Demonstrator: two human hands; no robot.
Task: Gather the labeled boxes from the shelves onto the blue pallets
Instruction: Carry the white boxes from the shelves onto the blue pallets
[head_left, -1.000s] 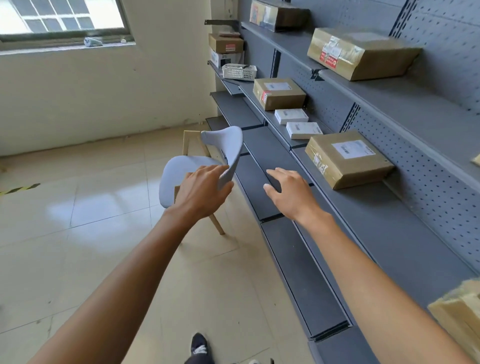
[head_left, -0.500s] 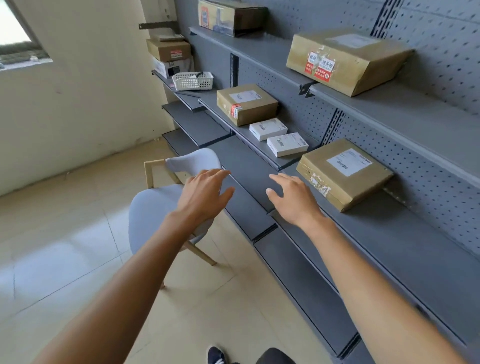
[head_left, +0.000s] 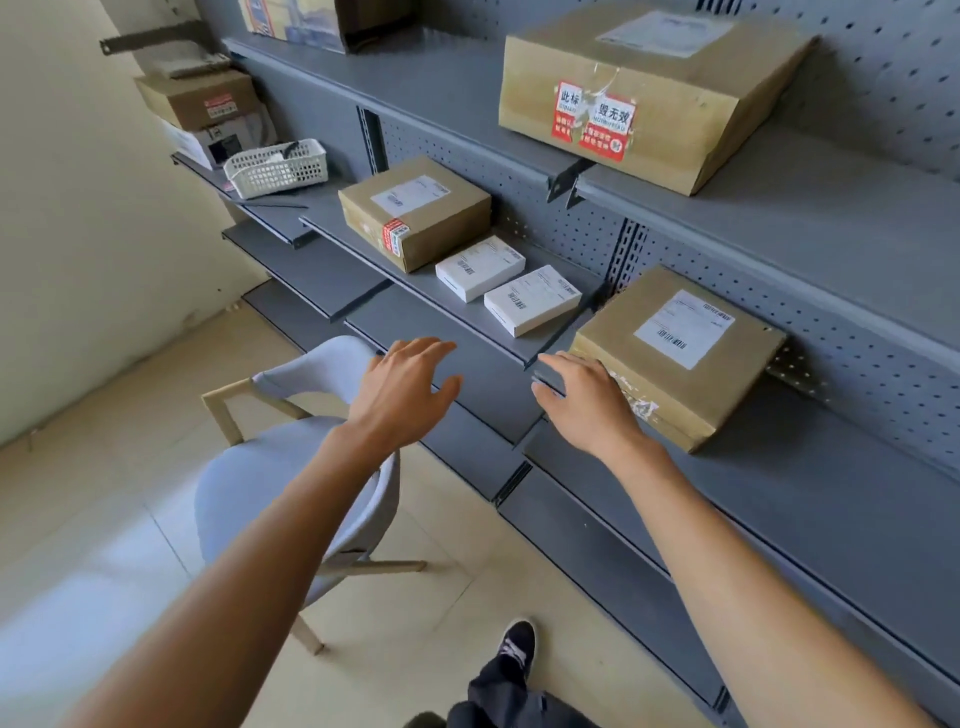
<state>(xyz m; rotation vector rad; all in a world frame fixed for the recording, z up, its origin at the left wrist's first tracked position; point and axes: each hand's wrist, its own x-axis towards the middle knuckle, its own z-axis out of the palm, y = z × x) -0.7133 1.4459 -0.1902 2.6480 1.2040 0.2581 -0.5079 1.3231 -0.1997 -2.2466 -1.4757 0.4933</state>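
We reached both hands, fingers spread and empty, toward the labeled brown box (head_left: 675, 353) at the middle shelf's (head_left: 810, 499) front edge; our right hand (head_left: 587, 405) was just beside its near corner, the left hand (head_left: 405, 395) apart. Gripping opposite sides seemed wisest. Half a second earlier, both hands sat farther from it.

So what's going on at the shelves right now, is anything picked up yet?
Nothing is picked up yet. A person stands at the grey metal shelves with both hands open and empty. The right hand reaches toward the near corner of the brown cardboard box with a white label, close to touching it. The left hand hovers above the pale blue chair. Two small white boxes lie one shelf up.
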